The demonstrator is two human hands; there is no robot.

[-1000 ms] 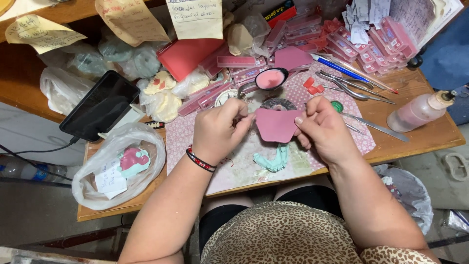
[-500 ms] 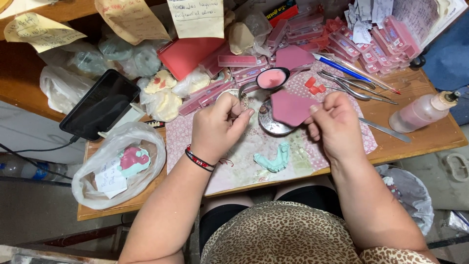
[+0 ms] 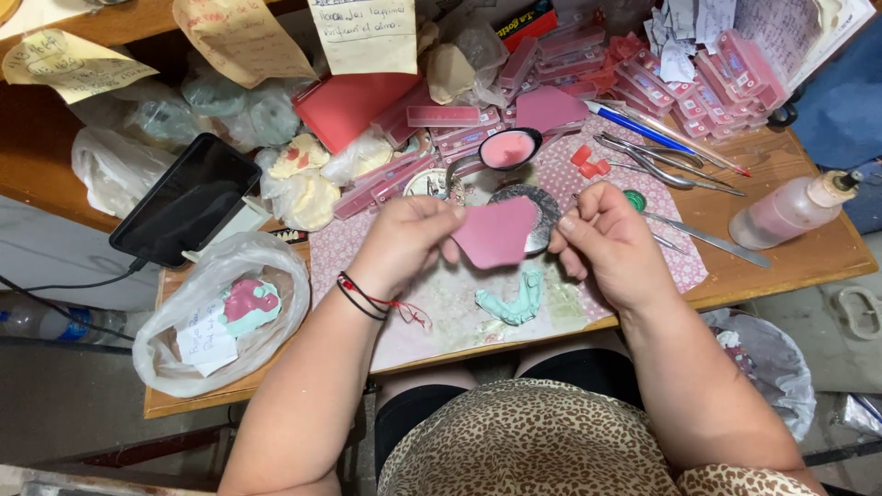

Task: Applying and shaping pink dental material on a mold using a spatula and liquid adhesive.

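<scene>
My left hand (image 3: 409, 241) pinches the left edge of a flat pink wax sheet (image 3: 494, 234) and holds it above the patterned mat (image 3: 432, 303). My right hand (image 3: 608, 241) sits just to the right of the sheet, fingers curled, apart from it. Behind the sheet lies a round metal dish (image 3: 537, 213). A mint-green dental cast (image 3: 511, 301) rests on the mat below my hands. A small bowl of pink material (image 3: 508, 149) stands further back.
A black tablet (image 3: 186, 198) leans at the left. A clear bag with a pink and green cast (image 3: 230, 312) lies front left. Metal tools (image 3: 661, 165), a squeeze bottle (image 3: 792, 208), pink boxes (image 3: 698, 78) and paper notes (image 3: 363, 35) crowd the wooden table (image 3: 790, 266).
The pink sheet passed from my right hand to my left hand and now sits lower, between the two hands. My right hand let go of it.
</scene>
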